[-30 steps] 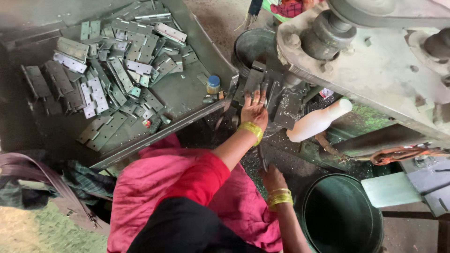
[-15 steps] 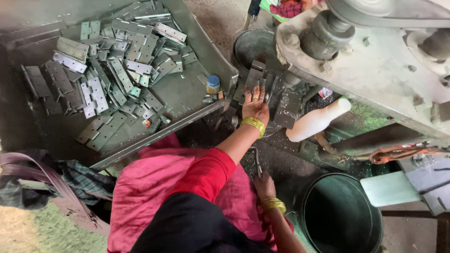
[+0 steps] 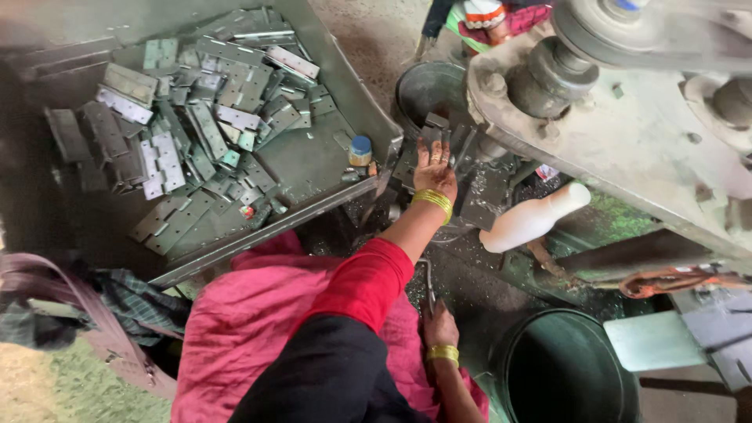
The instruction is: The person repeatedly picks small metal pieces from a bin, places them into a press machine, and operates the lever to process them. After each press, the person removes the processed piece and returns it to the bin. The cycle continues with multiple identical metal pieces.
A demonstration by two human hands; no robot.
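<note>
My left hand, with gold bangles at the wrist, reaches forward to the bed of a grey press machine. Its fingers rest on and hold a flat grey metal hinge plate there. My right hand, also with a bangle, is low near my lap, closed around a thin metal lever that rises toward the machine. A red sleeve and pink cloth cover my arm and knees.
A large metal tray on the left holds several loose hinge plates and a small blue-capped bottle. A white plastic bottle lies under the machine. A dark bucket stands at lower right, another pail behind the machine.
My left hand has moved forward and up onto the plate at the machine bed. My right hand has slid down the lever toward my lap.
</note>
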